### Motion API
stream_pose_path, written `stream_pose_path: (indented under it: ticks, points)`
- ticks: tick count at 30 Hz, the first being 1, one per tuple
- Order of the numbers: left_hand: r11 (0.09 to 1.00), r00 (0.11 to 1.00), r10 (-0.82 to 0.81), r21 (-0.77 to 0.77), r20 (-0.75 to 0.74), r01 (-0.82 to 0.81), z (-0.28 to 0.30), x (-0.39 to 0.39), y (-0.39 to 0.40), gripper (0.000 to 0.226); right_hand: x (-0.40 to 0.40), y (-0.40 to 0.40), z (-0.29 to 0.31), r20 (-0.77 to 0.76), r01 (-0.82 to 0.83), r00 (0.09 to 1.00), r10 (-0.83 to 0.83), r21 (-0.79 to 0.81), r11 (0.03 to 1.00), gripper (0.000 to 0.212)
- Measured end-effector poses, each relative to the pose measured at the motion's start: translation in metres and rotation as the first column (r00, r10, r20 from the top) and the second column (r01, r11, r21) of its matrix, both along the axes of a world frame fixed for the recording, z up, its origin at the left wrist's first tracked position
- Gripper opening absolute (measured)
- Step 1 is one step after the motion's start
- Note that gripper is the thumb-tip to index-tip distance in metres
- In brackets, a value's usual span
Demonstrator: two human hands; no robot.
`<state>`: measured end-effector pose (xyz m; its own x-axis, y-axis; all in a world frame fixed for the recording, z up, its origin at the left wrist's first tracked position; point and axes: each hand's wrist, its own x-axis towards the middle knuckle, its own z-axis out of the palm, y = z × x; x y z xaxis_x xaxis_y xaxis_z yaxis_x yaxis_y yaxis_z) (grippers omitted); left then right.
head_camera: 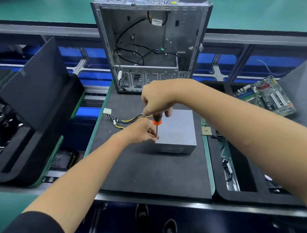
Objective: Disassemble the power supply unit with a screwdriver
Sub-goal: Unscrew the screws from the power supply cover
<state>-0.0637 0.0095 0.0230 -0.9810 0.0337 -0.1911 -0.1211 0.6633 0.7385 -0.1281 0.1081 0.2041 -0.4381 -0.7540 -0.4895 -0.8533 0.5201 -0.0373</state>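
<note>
A grey metal power supply unit [177, 130] lies flat on the dark mat [151, 171]. Its bundle of yellow, black and blue wires [121, 121] trails off to the left and ends in a white connector [107, 111]. My right hand [156, 100] grips the black and orange handle of a screwdriver [157, 120], which stands upright over the unit's near left corner. My left hand [142, 131] pinches the thin shaft close to its tip at that corner. The tip itself is hidden by my fingers.
An open, empty computer case [149, 43] stands upright at the back of the mat. Black foam trays [30, 113] with parts sit on the left. A green motherboard [265, 95] lies at the right. Two small screws [109, 132] rest on the mat left of the unit.
</note>
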Motion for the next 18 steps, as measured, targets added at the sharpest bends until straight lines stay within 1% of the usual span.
stream_pose_path:
  ticks: [2, 3, 4, 6, 8, 10, 12, 15, 18]
  points:
    - [1.000, 1.000, 0.006, 0.004, 0.003, -0.006, 0.002, 0.000, 0.002, 0.010, 0.000, 0.003, 0.001, -0.010, 0.042, 0.999, -0.042, 0.033, 0.999, 0.033]
    - [1.000, 1.000, 0.005, 0.006, 0.010, -0.005, 0.005, 0.000, 0.004, 0.014, -0.001, 0.004, 0.000, -0.045, 0.035, 0.998, -0.033, 0.060, 0.998, 0.032]
    - [1.000, 1.000, -0.003, 0.006, 0.019, 0.003, 0.008, 0.001, 0.004, 0.017, 0.002, 0.006, 0.001, -0.091, -0.005, 0.996, 0.014, 0.098, 0.995, 0.031]
    - [0.999, 0.998, -0.034, 0.014, 0.045, 0.033, 0.011, 0.002, 0.000, 0.017, 0.005, 0.008, 0.000, -0.130, -0.106, 0.984, 0.122, 0.128, 0.986, 0.029]
    - [0.999, 0.996, -0.038, 0.031, 0.076, 0.036, 0.012, 0.004, -0.007, 0.014, 0.008, 0.007, -0.005, -0.150, -0.197, 0.965, 0.213, 0.116, 0.974, 0.027]
    - [0.999, 0.996, -0.030, 0.041, 0.086, 0.027, 0.014, 0.006, -0.010, 0.012, 0.010, 0.005, -0.009, -0.206, -0.294, 0.929, 0.309, 0.099, 0.951, 0.026]
    - [0.998, 0.994, -0.036, 0.063, 0.100, 0.029, 0.015, 0.007, -0.010, 0.011, 0.007, 0.006, -0.007, -0.193, -0.342, 0.917, 0.350, 0.076, 0.937, 0.029]
    - [0.995, 0.991, -0.056, 0.092, 0.125, 0.045, 0.018, 0.006, -0.009, 0.017, 0.001, 0.008, -0.002, -0.152, -0.388, 0.906, 0.395, 0.075, 0.919, 0.017]
    - [0.994, 0.989, -0.043, 0.110, 0.143, 0.027, 0.017, 0.004, -0.009, 0.022, 0.001, 0.007, -0.003, -0.150, -0.384, 0.910, 0.386, 0.044, 0.922, 0.014]
